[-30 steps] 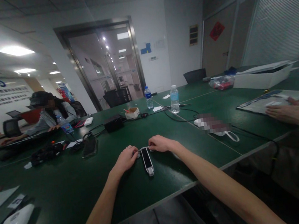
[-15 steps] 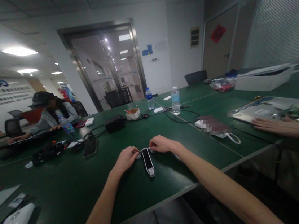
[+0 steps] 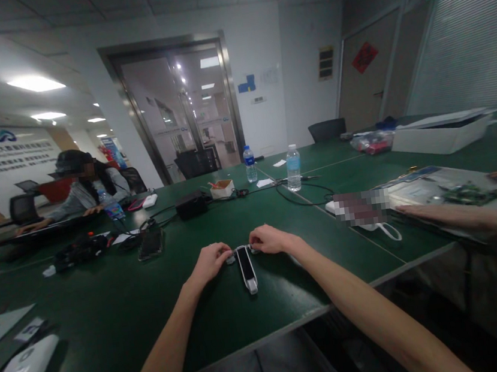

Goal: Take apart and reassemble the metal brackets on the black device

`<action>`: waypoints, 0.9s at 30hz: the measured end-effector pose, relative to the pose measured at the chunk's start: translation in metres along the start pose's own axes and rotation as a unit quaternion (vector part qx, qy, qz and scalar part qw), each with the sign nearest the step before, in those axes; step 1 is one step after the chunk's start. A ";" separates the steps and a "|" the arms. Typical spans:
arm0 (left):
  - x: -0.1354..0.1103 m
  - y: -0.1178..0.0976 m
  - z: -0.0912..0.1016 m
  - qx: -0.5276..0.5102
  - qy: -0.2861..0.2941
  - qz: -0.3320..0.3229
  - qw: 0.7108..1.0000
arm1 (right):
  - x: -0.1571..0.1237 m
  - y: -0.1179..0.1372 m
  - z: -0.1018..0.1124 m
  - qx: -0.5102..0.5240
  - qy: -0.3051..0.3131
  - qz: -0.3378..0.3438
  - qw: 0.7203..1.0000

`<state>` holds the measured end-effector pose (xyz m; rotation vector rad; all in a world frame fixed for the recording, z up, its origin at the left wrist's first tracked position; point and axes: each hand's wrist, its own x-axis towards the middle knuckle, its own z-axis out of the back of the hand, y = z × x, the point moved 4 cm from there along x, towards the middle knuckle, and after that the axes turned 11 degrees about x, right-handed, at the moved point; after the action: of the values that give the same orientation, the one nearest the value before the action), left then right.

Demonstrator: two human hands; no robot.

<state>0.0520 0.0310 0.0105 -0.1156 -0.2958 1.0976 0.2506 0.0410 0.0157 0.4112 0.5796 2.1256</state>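
A narrow black-and-silver device (image 3: 246, 266) lies lengthwise on the green table (image 3: 111, 323) in front of me. My left hand (image 3: 211, 262) rests curled at the device's far left corner, fingertips pinched on a small piece there. My right hand (image 3: 269, 239) is curled at the far right corner, fingers pinched together against the device's end. What the fingertips hold is too small to name.
Two water bottles (image 3: 292, 168), a small box (image 3: 221, 188), a black adapter (image 3: 190, 205) with cables and a phone (image 3: 149, 244) lie farther out. A seated person (image 3: 83, 185) is at far left. Another person's arm (image 3: 461, 217) reaches over a circuit board tray at right.
My hands and the device have stayed put. The other person's hand at right has slid further right along the tray, and the view has shifted slightly.
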 end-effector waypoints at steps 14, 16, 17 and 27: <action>-0.003 -0.005 0.008 -0.030 0.034 0.037 0.998 | 0.002 -0.002 -0.002 -0.008 -0.004 0.006 1.000; -0.003 -0.005 0.008 -0.033 0.036 0.037 0.998 | 0.002 -0.003 -0.002 -0.009 -0.002 0.008 1.000; -0.003 -0.005 0.008 -0.034 0.036 0.036 0.998 | 0.002 -0.002 -0.002 -0.008 -0.001 0.008 1.000; -0.001 0.001 0.007 -0.059 0.024 0.049 0.997 | 0.000 -0.001 -0.001 -0.005 -0.003 0.009 1.000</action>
<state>0.0483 0.0299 0.0165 -0.2648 -0.3141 1.1728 0.2507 0.0413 0.0149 0.4190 0.5633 2.1436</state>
